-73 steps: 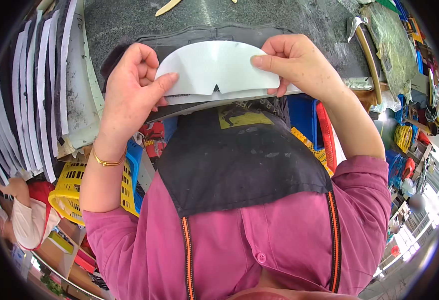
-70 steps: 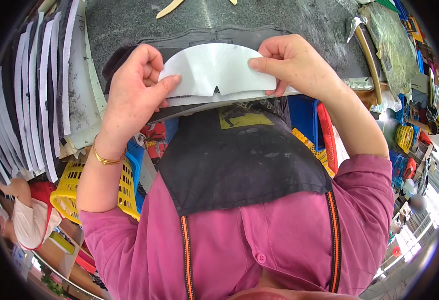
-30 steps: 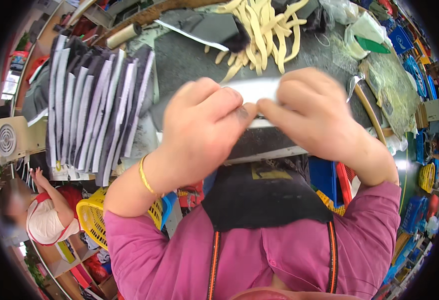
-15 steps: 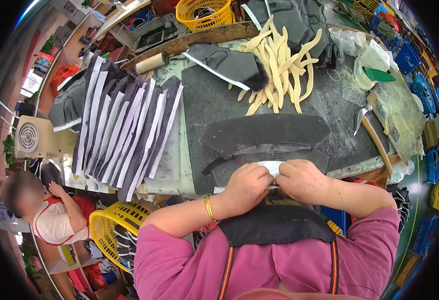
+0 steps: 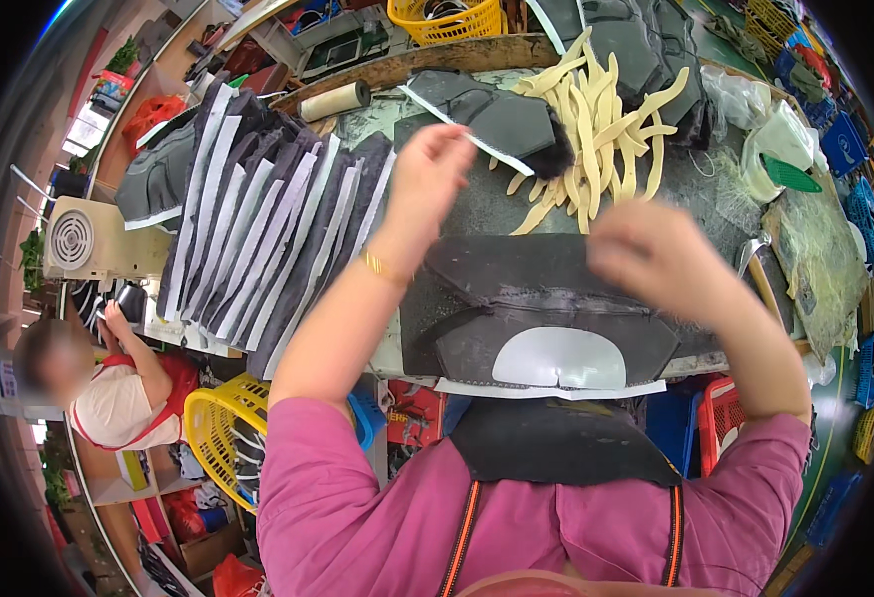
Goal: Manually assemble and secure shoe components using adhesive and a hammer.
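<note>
My left hand [image 5: 431,177] is raised over the far side of the table, fingers loosely bent and apart. Its fingertips overlap the white-edged border of a dark moulded fabric piece [image 5: 497,117]; whether they touch is unclear. My right hand [image 5: 648,257], smeared by motion, hovers near the lower ends of a heap of cream-coloured curved strips [image 5: 606,129]. In front of me lies a dark stitched fabric piece [image 5: 467,343] with a white border along its near edge. A shiny white half-round patch [image 5: 559,360] rests on it, flat side toward me.
A row of dark pieces with white edges [image 5: 268,219] stands to the left, near a cardboard roll [image 5: 334,100]. A hammer [image 5: 756,264] lies at right, by a plastic container [image 5: 773,139]. A yellow basket [image 5: 220,438] and another person [image 5: 128,393] are at lower left.
Both hands have left the white patch at the near edge. The left moved up and away to the far piece, the right toward the strips. The patch now shows fully, lying on the dark piece.
</note>
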A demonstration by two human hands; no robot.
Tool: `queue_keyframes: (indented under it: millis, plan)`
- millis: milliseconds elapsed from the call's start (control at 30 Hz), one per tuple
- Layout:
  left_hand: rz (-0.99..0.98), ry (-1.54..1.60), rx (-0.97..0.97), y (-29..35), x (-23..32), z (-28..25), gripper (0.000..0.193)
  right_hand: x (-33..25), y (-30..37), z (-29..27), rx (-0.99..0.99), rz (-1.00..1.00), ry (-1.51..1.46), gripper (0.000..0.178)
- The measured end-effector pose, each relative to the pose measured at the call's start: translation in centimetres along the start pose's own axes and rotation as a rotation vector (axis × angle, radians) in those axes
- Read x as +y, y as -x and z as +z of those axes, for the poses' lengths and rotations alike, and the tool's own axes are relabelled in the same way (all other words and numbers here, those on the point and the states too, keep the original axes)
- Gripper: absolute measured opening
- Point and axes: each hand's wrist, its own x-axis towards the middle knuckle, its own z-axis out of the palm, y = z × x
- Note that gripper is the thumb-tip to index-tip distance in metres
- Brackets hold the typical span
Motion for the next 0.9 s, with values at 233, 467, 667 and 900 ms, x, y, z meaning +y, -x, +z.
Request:
queue_keyframes:
  millis: [233, 467, 667, 900]
  plan:
    - [-0.288, 0.413, 0.18, -9.4, -5.0, 1.3, 0.022, 7.6, -13.2, 1.8, 0.15, 0.479, -0.107, 0.044]
    - [0.054, 0.047, 0.379, -11.6, 2.1, -5.8, 0.033, 12.4, -17.3, 1.1, 0.278, 0.268, 0.285, 0.033]
    - [0.332, -0.441, 0.541, -10.7, 0.1, -5.3, 0.023, 14.0, -19.7, 5.0, -0.055, 0.051, 0.793, 0.017]
    - [0.608, -0.66, 0.511, -10.4, 0.5, -6.2, 0.024, 11.7, -17.9, 3.1, 0.148, -0.258, 0.829, 0.008]
